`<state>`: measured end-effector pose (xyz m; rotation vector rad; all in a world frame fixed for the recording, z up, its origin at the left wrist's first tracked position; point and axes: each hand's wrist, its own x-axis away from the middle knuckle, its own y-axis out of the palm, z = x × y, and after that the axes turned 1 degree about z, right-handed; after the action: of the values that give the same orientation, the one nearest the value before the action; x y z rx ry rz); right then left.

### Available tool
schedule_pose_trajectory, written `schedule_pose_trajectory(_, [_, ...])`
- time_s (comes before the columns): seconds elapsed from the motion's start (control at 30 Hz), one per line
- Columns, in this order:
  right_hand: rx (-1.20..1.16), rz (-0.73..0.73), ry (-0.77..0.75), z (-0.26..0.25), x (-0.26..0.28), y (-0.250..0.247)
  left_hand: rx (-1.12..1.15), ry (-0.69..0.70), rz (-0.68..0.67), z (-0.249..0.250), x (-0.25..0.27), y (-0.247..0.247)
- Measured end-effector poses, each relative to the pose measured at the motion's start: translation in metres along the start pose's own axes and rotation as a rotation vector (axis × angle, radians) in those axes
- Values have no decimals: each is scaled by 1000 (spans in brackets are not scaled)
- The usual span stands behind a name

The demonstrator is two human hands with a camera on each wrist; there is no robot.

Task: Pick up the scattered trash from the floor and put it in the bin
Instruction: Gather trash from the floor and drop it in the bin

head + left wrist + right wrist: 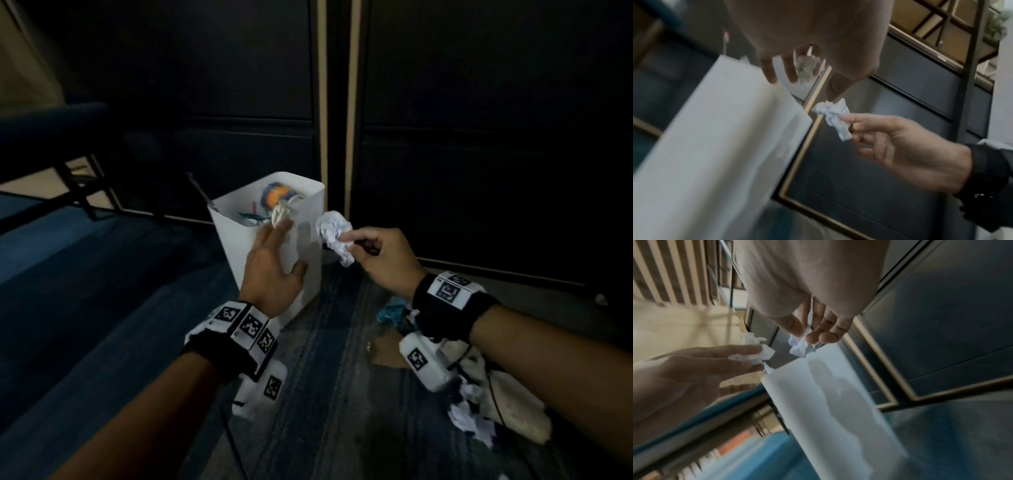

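Observation:
A white bin point(267, 246) stands on the floor before dark cabinets, with a blue and orange wrapper point(275, 193) inside. My left hand point(270, 257) reaches to the bin's near rim with fingers straight and thumb spread. A small crumpled paper point(281, 215) sits at its fingertips over the opening, also visible as the same crumpled paper point(754, 350) in the right wrist view. Right of the bin, level with its rim, my right hand point(380, 253) pinches a crumpled white paper ball point(334, 236) between thumb and fingers; the left wrist view shows this ball point(835, 118) too.
More trash lies on the floor at lower right: a heap of white paper point(479, 411), a teal scrap point(392, 313) and a brown card piece point(387, 353). Dark cabinet doors point(479, 137) rise behind the bin. Black furniture legs point(78, 192) stand at left on blue carpet.

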<state>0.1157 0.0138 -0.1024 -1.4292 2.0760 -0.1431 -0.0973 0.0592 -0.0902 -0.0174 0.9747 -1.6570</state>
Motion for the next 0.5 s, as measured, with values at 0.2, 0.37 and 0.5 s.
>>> schedule_pose_trajectory(0.2, [-139, 48, -37, -27, -50, 47, -185, 39, 127, -21, -52, -31])
schedule_pose_trajectory(0.37, [-217, 57, 1, -32, -80, 82, -274, -96, 14, -45, -89, -33])
schedule_pose_trajectory(0.5, [-161, -3, -9, -28, -91, 107, -298, -213, -104, -60, -95, -25])
